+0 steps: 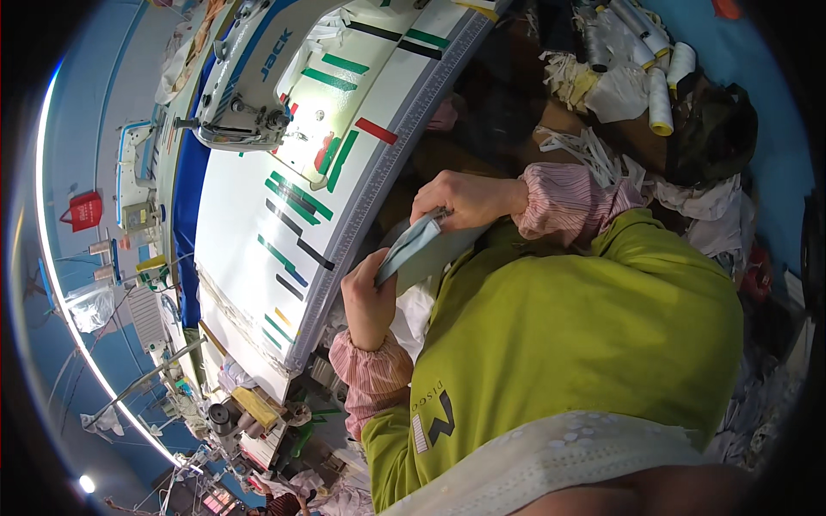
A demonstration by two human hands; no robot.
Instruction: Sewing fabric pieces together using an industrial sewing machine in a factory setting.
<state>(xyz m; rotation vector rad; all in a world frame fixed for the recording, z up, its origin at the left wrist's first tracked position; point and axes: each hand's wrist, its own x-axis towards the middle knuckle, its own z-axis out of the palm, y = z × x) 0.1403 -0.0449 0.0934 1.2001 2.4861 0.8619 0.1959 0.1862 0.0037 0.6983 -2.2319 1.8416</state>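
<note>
A folded piece of pale grey-blue fabric (417, 245) is stretched between my hands, held close in front of the green sweatshirt (559, 327) I wear. My left hand (368, 299) is closed on its lower left end, with the thumb along the edge. My right hand (465, 202) pinches its upper right end, the fingers bent over the top. A small white bit shows at the edge near the right fingers. Both hands are off the sewing table, just beside its ruler edge (370, 185). The fingertips behind the fabric are hidden.
A white sewing machine (245, 107) stands on the lit table (228, 224), which bears strips of green, black and red tape. White thread cones (659, 103) and fabric scraps (594, 155) lie at the upper right. Other machines (138, 172) stand along the left.
</note>
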